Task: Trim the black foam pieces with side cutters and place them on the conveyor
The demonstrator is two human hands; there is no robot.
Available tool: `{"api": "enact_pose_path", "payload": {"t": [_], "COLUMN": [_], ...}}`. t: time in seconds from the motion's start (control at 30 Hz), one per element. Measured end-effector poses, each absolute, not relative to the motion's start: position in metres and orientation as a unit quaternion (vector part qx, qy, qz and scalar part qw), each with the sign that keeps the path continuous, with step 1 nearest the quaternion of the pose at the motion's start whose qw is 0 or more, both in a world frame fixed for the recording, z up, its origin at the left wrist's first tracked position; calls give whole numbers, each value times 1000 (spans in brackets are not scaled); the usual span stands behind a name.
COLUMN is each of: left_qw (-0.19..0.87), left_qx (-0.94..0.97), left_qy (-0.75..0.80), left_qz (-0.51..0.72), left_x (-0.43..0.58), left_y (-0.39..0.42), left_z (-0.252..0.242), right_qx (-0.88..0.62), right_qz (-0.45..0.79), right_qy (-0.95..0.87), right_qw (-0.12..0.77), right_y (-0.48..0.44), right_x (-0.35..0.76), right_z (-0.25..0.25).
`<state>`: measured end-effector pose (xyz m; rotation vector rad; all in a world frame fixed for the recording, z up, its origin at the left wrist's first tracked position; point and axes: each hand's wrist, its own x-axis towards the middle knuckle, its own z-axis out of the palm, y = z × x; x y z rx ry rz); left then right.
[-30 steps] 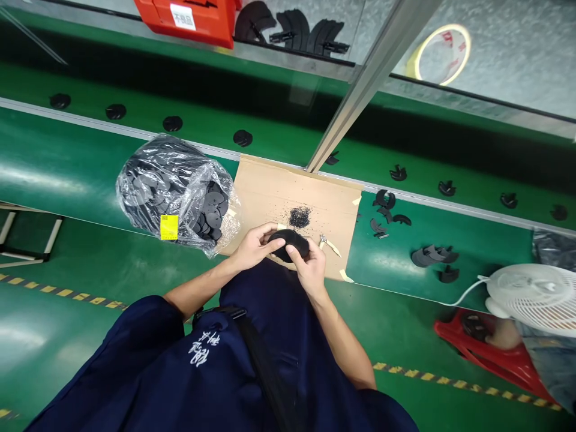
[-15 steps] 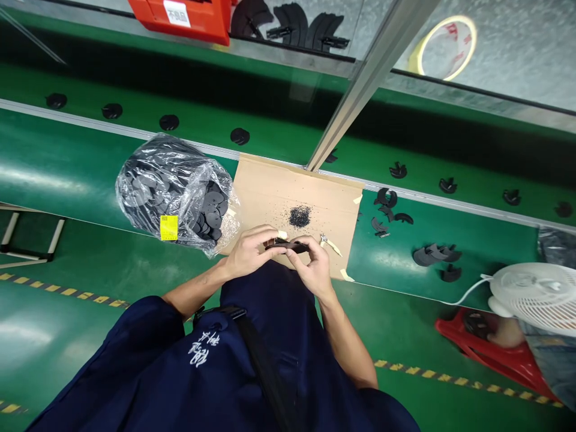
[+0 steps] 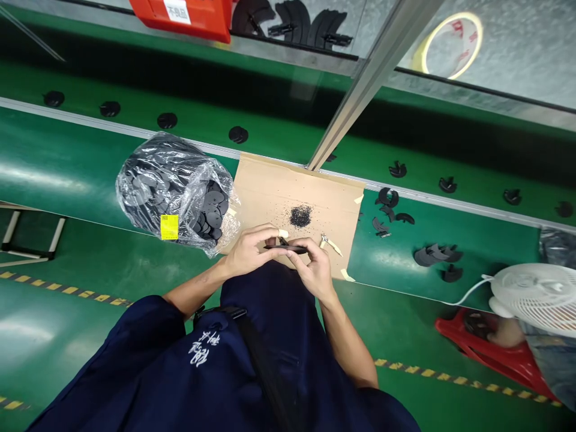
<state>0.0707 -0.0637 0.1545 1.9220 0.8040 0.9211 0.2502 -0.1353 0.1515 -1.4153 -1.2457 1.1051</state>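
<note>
The black disc (image 3: 288, 246) is now turned flat, edge-on.
The left hand (image 3: 246, 252) and right hand (image 3: 315, 270) pinch it above the cardboard (image 3: 279, 186).

We see a green counter (image 3: 81, 174), tan cardboard (image 3: 270, 186), black discs (image 3: 211, 207) with a yellow label (image 3: 169, 227), and a red bin (image 3: 198, 18).

I'm seeing a matt black piece (image 3: 288, 246), plastic by the look of it, a dull brown cardboard sheet (image 3: 270, 192) — then a crinkly, glossy clear plastic bag (image 3: 175, 180), the shiny smooth green bench (image 3: 54, 168), a brushed metal post (image 3: 355, 102).
</note>
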Motion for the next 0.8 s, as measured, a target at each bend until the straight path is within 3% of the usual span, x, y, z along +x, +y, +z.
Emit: {"api": "enact_pose_path", "payload": {"t": [0.8], "left_qw": [394], "left_qx": [792], "left_qy": [318], "left_qz": [342], "left_x": [70], "left_y": [-60], "left_z": [154], "right_qx": [-586], "right_qz": [441], "right_qy": [-510], "right_qw": [450], "right_y": [-133], "right_x": [249], "right_z": [154]}}
